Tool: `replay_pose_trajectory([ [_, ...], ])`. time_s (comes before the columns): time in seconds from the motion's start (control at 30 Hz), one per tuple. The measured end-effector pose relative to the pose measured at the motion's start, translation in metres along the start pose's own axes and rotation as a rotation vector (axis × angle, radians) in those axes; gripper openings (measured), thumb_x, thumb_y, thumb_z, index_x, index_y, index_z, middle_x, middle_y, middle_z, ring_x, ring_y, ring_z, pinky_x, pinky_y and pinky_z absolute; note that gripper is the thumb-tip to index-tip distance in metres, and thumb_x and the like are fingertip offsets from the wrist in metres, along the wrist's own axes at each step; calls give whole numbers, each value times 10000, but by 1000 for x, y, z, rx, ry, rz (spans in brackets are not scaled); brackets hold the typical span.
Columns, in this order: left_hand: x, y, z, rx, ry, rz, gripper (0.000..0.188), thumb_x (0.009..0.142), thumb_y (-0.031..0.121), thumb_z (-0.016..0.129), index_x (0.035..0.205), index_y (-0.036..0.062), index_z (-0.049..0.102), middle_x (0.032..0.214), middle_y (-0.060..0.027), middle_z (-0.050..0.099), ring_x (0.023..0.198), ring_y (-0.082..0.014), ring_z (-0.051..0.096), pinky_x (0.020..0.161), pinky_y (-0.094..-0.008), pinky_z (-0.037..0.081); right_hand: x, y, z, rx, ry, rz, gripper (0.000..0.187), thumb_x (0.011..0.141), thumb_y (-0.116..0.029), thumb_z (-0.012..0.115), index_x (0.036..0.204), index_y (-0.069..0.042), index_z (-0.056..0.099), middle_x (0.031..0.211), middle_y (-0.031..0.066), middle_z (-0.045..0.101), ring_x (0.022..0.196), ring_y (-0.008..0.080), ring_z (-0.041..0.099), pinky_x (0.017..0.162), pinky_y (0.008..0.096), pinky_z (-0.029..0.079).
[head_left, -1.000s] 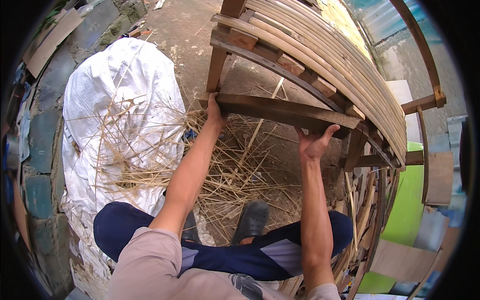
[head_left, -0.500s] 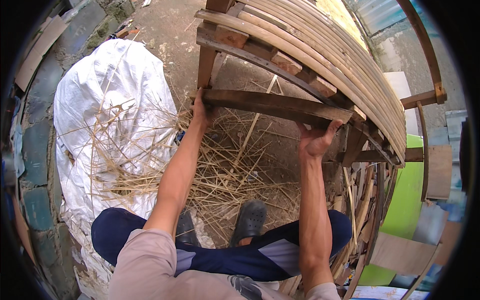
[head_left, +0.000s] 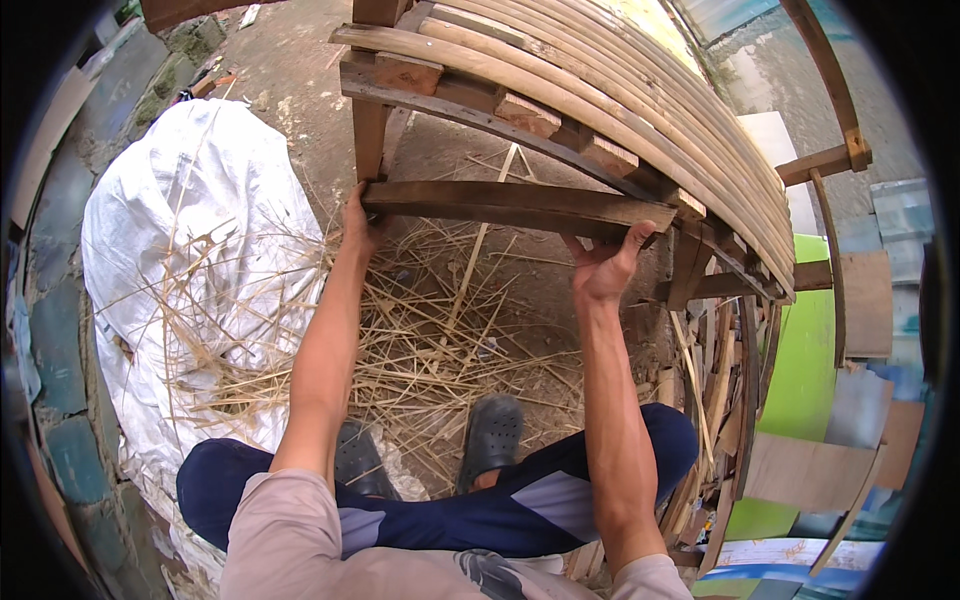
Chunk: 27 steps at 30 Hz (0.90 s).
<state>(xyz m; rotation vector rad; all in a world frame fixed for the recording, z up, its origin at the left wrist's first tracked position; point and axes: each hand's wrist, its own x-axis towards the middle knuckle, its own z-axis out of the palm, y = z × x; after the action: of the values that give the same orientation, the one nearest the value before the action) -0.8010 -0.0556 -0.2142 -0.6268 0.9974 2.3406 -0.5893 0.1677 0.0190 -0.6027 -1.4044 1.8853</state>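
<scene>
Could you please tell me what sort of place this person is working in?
Probably an outdoor woodworking yard on bare ground. Both hands, left and right, grip a rail of a slatted wooden frame; straw litters the dirt beside a white sack and wood offcuts.

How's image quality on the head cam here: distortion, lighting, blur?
Head view: strong fisheye, so the slatted wooden frame bows toward the rim, and black vignette fills the corners. Soft, even daylight with no hard shadows; mild overexposure on the white sack. Centre is sharp: the left hand and right hand gripping the dark crossbar show no motion blur, and single straw strands read clearly.
</scene>
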Motion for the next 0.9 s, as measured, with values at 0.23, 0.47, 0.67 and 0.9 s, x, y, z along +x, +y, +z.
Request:
replay_pose_trajectory([
  [0.23, -3, 6, -3, -15, 21, -32, 463, 911, 474, 490, 1210, 125, 548, 1170, -76, 572, 1093, -225, 520, 915, -405, 441, -3, -26, 25, -166, -144, 88, 827, 821, -695, 535, 1314, -44, 401, 1276, 149, 495, 1202, 286, 500, 899, 519, 535],
  [0.47, 1, 11, -4, 6, -11, 19, 434, 928, 467, 477, 1203, 142, 562, 1134, -52, 600, 1092, -212, 526, 919, -417, 430, 3, -22, 25, -172, -92, 36, 795, 852, -647, 551, 1335, -49, 347, 1294, 165, 468, 1196, 292, 504, 881, 492, 553],
  [0.67, -7, 5, 2, -25, -15, 23, 397, 940, 430, 475, 1173, 123, 567, 1140, -65, 604, 1040, -218, 564, 879, -389, 452, 4, -19, 21, -193, -4, -32, 751, 880, -594, 556, 1345, -62, 300, 1340, 164, 418, 1183, 317, 509, 831, 479, 580],
  [0.9, 10, 11, -6, -243, -64, -14, 475, 963, 470, 390, 1211, 95, 543, 1197, -105, 585, 1048, -253, 565, 907, -410, 456, 9, -11, 27, -262, 88, -37, 800, 852, -614, 585, 1304, -41, 259, 1331, 176, 395, 1201, 297, 485, 826, 475, 584],
])
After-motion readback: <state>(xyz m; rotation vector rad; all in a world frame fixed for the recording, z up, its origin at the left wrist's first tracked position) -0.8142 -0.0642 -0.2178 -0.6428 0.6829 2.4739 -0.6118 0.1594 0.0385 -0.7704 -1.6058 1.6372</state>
